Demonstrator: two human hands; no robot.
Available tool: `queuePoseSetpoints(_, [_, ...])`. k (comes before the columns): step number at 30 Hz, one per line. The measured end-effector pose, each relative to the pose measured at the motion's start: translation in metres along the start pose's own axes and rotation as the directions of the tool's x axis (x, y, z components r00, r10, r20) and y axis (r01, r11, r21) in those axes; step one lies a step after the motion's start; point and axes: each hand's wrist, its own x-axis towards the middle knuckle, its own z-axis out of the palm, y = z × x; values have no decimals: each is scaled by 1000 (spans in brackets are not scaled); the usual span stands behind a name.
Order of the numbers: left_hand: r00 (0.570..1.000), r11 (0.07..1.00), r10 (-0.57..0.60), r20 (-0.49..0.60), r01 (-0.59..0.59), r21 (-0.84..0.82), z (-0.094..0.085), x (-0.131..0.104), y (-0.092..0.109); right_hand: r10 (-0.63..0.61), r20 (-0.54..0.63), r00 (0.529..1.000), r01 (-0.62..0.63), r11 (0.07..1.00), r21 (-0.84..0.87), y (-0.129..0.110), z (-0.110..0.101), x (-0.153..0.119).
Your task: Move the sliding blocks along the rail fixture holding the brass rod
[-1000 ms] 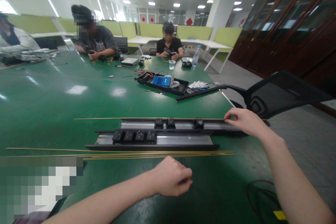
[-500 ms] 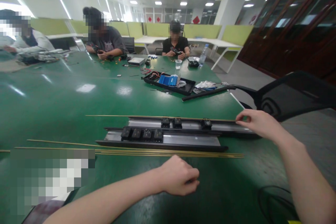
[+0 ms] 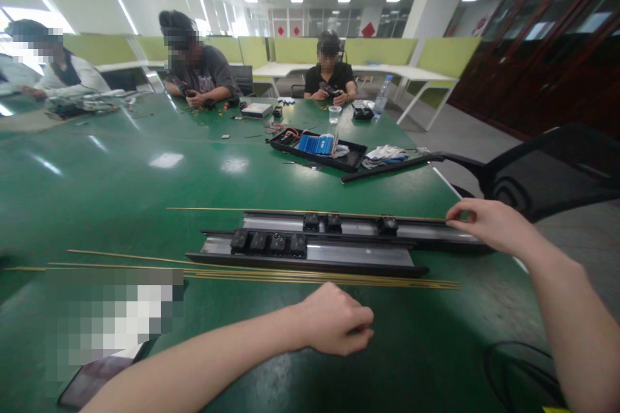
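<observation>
My right hand [image 3: 472,214] pinches the right end of a thin brass rod [image 3: 208,209], which runs along the back edge of the far metal rail [image 3: 358,227]. Three small black blocks sit in that rail. In front of it lies the near rail [image 3: 358,255], with several black blocks [image 3: 258,242] side by side at its left part. My left hand [image 3: 341,321] is closed over the table, nearer to me than a bundle of brass rods [image 3: 339,279]. Whatever its curled fingers may hold is hidden.
On the green table [image 3: 121,206] stand a black tray [image 3: 349,158] with a blue part, white gloves [image 3: 386,155], a cup [image 3: 334,114] and a bottle [image 3: 382,97]. A black chair [image 3: 547,168] is at the right. Several people sit beyond. A cable [image 3: 508,361] lies at lower right.
The whole view has shifted slightly, so things appear a little farther right. Both hands keep the same pose, and the rod and the rails look unmoved relative to each other.
</observation>
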Motion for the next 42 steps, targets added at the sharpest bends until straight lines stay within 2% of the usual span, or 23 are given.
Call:
queuePoseSetpoints(10, [1000,1000,22,-20,-22,1,0,-1,1,16,31,999,-16,1000,18,10,2,1])
queuePoseSetpoints(16, [999,999,48,-15,-47,15,-1,-3,1,7,-12,1000,-7,999,33,18,4,0])
queuePoseSetpoints(28, [994,994,108,4,-108,30,-8,-19,-3,17,-12,1000,-16,999,37,18,0,-2])
queuePoseSetpoints(34, [992,992,126,1,-126,21,-9,-21,-5,53,-8,999,-53,998,42,28,0,-2])
queuePoseSetpoints(42, [991,991,130,17,-130,17,-10,-23,-7,70,-3,998,-70,996,56,26,0,0])
